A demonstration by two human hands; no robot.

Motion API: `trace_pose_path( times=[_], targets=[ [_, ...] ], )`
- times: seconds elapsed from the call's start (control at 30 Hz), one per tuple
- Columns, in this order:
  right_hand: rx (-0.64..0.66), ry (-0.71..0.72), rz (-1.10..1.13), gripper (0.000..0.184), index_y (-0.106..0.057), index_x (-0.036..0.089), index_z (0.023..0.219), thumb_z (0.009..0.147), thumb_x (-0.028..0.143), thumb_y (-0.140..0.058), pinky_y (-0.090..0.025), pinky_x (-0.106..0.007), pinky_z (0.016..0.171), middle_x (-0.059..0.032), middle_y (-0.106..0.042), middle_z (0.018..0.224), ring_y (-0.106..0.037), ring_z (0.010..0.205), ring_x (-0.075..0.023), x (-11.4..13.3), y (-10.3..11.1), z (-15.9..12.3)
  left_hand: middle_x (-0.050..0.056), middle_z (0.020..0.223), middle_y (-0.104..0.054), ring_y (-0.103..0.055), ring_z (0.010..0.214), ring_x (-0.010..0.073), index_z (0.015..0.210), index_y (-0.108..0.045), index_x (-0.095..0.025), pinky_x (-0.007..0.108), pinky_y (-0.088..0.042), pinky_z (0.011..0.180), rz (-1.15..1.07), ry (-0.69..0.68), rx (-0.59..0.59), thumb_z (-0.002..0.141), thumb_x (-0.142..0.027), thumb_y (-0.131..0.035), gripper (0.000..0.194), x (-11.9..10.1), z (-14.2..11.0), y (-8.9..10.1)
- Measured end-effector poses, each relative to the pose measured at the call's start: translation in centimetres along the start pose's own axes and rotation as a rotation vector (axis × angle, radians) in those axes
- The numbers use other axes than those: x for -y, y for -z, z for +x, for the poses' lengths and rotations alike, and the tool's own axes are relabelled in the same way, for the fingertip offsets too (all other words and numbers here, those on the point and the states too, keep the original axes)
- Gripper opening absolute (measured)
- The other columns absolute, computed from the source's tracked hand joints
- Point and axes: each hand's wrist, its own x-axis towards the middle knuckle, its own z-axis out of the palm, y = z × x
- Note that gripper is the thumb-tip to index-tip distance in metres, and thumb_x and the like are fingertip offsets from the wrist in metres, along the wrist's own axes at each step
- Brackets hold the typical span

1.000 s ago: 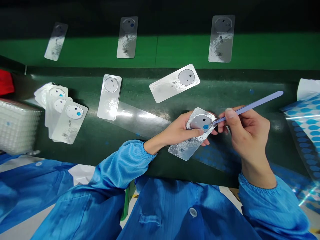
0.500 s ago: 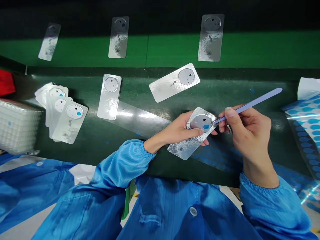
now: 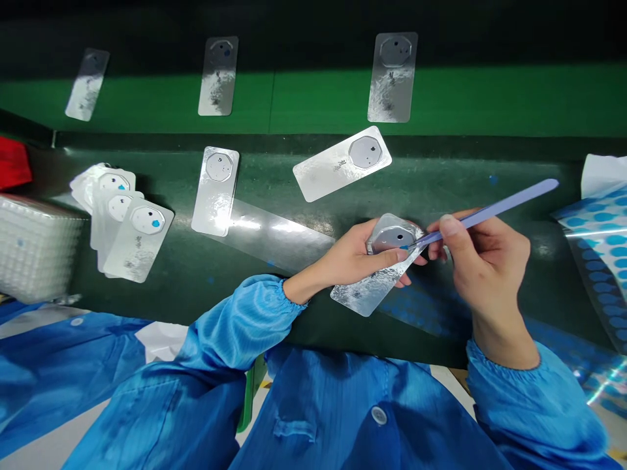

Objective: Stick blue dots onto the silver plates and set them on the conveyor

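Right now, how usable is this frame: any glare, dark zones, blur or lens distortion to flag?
Head view: strong glare on the clear film strip and on the silver panel in the left hand; the far top edge is nearly black; wide-angle bending shows at the sides; the right hand with the purple tweezers is sharp, and the sticker sheet reflects light.

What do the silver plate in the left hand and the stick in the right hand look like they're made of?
The silver plate looks like glossy plastic or glass with a mirror-like metallic finish: it throws bright, mottled reflections, though the look leaves it open. The stick in the right hand is a thin lavender tweezer-like tool, matte and evenly coloured, probably plastic or coated metal.
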Motion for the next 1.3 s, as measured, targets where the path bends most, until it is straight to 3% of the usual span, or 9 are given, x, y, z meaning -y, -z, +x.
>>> trace_pose_path(
  times=[0.1, 0.17, 0.3, 0.4, 0.5, 0.7, 0.9, 1.03, 1.3],
  targets=[
    [-0.191, 0.195, 0.117, 0.029, -0.074, 0.028, 0.091, 0.109, 0.050, -0.080, -0.061, -0.041, 0.078, -0.0029, -0.068, 0.087, -0.069, 0.081, -0.0221, 0.0, -0.7, 0.2, 0.013, 0.114, -0.087, -0.087, 0.085, 0.0248, 0.149, -0.067, -0.019, 0.040, -0.074, 0.084, -0.055, -0.057, -0.048, 0.098, -0.052, -0.094, 0.066, 0.0, 0.0, -0.6],
    [-0.263, 0.220, 0.168, 0.024, -0.074, 0.028, 0.095, 0.108, 0.047, -0.082, -0.061, -0.043, 0.082, -0.0048, -0.068, 0.099, -0.069, 0.087, -0.0228, 0.0, -1.1, 0.1, 0.013, 0.116, -0.087, -0.088, 0.090, 0.0266, 0.154, -0.065, -0.021, 0.042, -0.074, 0.087, -0.098, -0.092, -0.081, 0.099, -0.051, -0.094, 0.069, 0.1, 0.0, -0.9],
    [0.012, -0.080, 0.137, 0.022, -0.081, 0.031, 0.118, 0.107, 0.050, -0.082, -0.056, -0.035, 0.070, -0.0057, -0.070, 0.112, -0.062, 0.084, -0.0197, -0.5, -1.6, -1.0, 0.010, 0.124, -0.086, -0.087, 0.105, 0.0283, 0.166, -0.059, -0.027, 0.042, -0.070, 0.099, -0.090, -0.182, -0.154, 0.094, -0.046, -0.097, 0.083, 0.9, -0.1, -0.8],
    [0.203, -0.205, 0.203, 0.029, -0.080, 0.031, 0.124, 0.105, 0.054, -0.083, -0.059, -0.033, 0.076, -0.0027, -0.073, 0.108, -0.066, 0.089, -0.0200, -1.2, -2.1, -1.6, 0.010, 0.128, -0.086, -0.083, 0.121, 0.0287, 0.167, -0.060, -0.027, 0.040, -0.064, 0.109, -0.046, -0.242, -0.210, 0.094, -0.046, -0.097, 0.084, 1.3, -0.1, -0.8],
    [0.158, -0.194, 0.243, 0.027, -0.080, 0.031, 0.117, 0.103, 0.053, -0.086, -0.061, -0.034, 0.085, -0.0013, -0.074, 0.106, -0.069, 0.096, -0.0208, -1.6, -2.7, -1.8, 0.010, 0.128, -0.086, -0.080, 0.130, 0.0313, 0.167, -0.060, -0.028, 0.043, -0.061, 0.115, -0.045, -0.237, -0.204, 0.096, -0.049, -0.095, 0.082, 1.5, -0.1, -0.9],
    [0.052, -0.168, 0.231, 0.025, -0.075, 0.028, 0.099, 0.102, 0.050, -0.086, -0.056, -0.031, 0.077, 0.0004, -0.066, 0.094, -0.062, 0.087, -0.0189, -1.9, -3.2, -1.9, 0.010, 0.130, -0.085, -0.077, 0.136, 0.0317, 0.166, -0.059, -0.027, 0.045, -0.057, 0.122, 0.032, -0.289, -0.202, 0.100, -0.052, -0.091, 0.078, 1.9, -0.2, -1.6],
    [0.053, -0.129, 0.191, 0.022, -0.075, 0.027, 0.100, 0.102, 0.047, -0.084, -0.056, -0.031, 0.074, 0.0009, -0.064, 0.089, -0.062, 0.083, -0.0188, -2.0, -3.1, -1.9, 0.013, 0.138, -0.081, -0.078, 0.133, 0.0291, 0.170, -0.052, -0.025, 0.046, -0.057, 0.123, 0.104, -0.359, -0.175, 0.109, -0.052, -0.081, 0.073, 2.2, -0.5, -2.0],
    [0.060, -0.136, 0.181, 0.017, -0.076, 0.028, 0.104, 0.102, 0.043, -0.081, -0.055, -0.030, 0.073, 0.0006, -0.065, 0.091, -0.061, 0.082, -0.0186, -2.3, -2.8, -1.7, 0.014, 0.147, -0.079, -0.076, 0.139, 0.0312, 0.168, -0.055, -0.026, 0.045, -0.058, 0.122, 0.104, -0.338, -0.187, 0.106, -0.053, -0.085, 0.074, 1.9, -0.4, -1.8],
    [0.120, -0.192, 0.212, 0.023, -0.074, 0.028, 0.102, 0.100, 0.047, -0.087, -0.054, -0.030, 0.073, 0.0020, -0.060, 0.088, -0.058, 0.081, -0.0188, -2.4, -2.6, -1.7, 0.011, 0.138, -0.084, -0.080, 0.133, 0.0313, 0.157, -0.067, -0.025, 0.044, -0.060, 0.118, 0.066, -0.288, -0.214, 0.095, -0.051, -0.096, 0.074, 2.2, -0.2, -1.1]
  ],
)
